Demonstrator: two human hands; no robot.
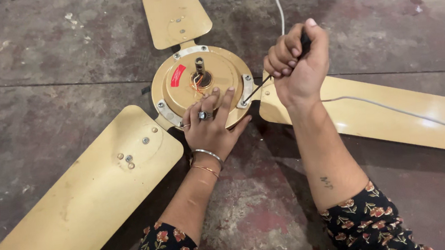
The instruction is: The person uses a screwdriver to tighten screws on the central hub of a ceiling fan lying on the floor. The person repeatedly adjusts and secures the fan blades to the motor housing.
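A tan ceiling fan lies on the floor, its round motor housing (187, 85) bearing a red sticker and a short central shaft with coloured wires. My left hand (209, 123), with rings and bangles, rests flat on the housing's near edge, fingers spread. My right hand (297, 61) is closed around the dark handle of a screwdriver (257, 87), whose thin shaft slants down-left with its tip on a screw of the right metal blade bracket (245, 91).
Three tan blades spread out: one to the lower left (80, 199), one at the top (174, 12), one to the right (391, 112). A white cable (390, 109) runs across the right blade and up toward the top edge. The floor is worn, stained concrete.
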